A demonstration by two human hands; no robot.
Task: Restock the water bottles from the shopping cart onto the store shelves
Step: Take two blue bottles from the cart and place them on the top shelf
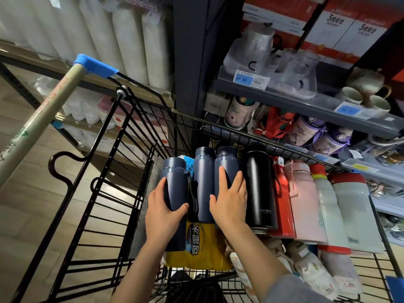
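A black wire shopping cart (105,193) holds a row of bottles lying side by side. My left hand (162,213) grips the leftmost navy bottle (175,178), fingers and thumb curled round it. My right hand (229,200) lies on the third navy bottle (225,162), fingers spread flat, thumb against its left side. Between them lies another navy bottle (203,178). To the right lie a black bottle (259,189), a red one (283,206), a pink one (306,200) and two pale bottles (349,211).
Grey store shelves (306,106) rise beyond the cart on the right, with glass jug sets, mugs and purple and pink bottles (310,132). A yellow wipes pack (201,246) lies under the navy bottles. White rolls (131,40) fill shelving at the far left. The cart handle (43,114) crosses left.
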